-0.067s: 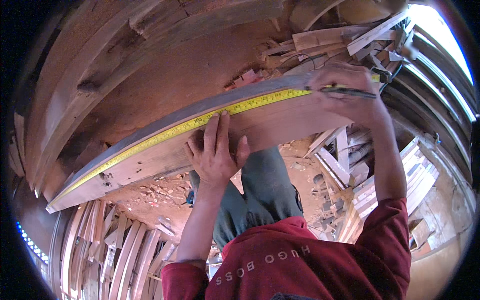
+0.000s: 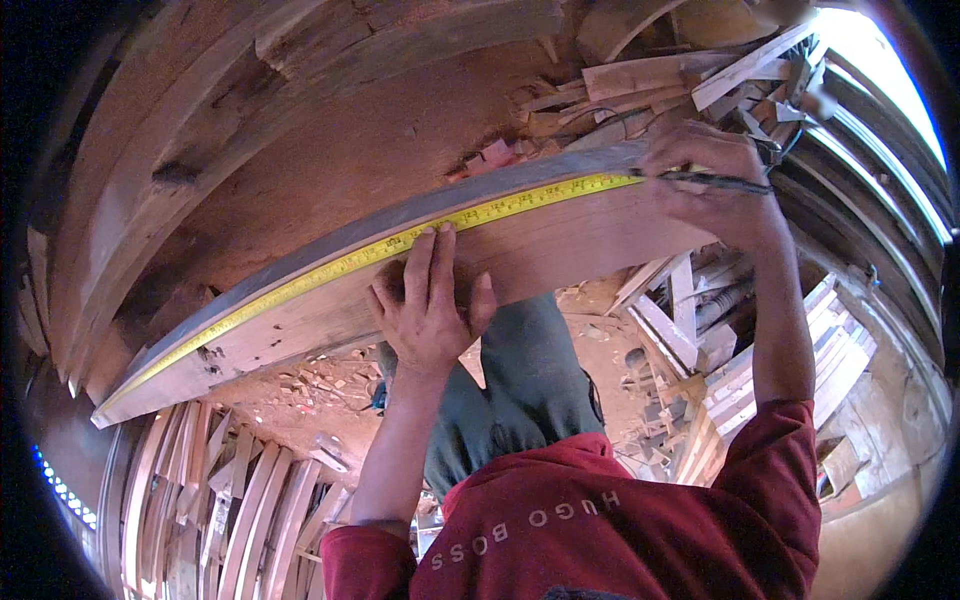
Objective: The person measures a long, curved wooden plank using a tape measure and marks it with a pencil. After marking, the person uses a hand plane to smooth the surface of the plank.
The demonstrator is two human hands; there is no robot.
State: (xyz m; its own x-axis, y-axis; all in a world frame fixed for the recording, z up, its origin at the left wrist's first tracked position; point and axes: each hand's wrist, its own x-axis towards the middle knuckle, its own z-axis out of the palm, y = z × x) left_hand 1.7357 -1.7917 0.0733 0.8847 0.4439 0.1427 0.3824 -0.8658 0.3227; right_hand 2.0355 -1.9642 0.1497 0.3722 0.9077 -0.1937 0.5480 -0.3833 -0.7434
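A long wooden board [image 2: 590, 232] runs across in front of me, rising from lower left to upper right. Along its far edge lies a yellow measuring tape [image 2: 320, 272], stretched out nearly the whole visible length. My left hand [image 2: 428, 315] rests on the board with fingers extended and its longest fingertips at the tape's near edge. At the right end, my right hand [image 2: 700, 190], slightly blurred, is closed around a thin dark pencil [image 2: 745, 185]. The pencil's point is near the tape, and this hand hides the tape beyond it.
Large timber planks [image 2: 190, 130] stand at the far left. Offcuts [image 2: 650, 75] are piled at the back right. Wood strips [image 2: 250, 510] stand at the near left, with more stacked lumber [image 2: 840, 350] on the right. Wood scraps [image 2: 310, 385] litter the dirt floor below the board.
My right hand has shifted slightly to the right along the board, carrying the pencil and uncovering a little more tape. My left hand stays in place.
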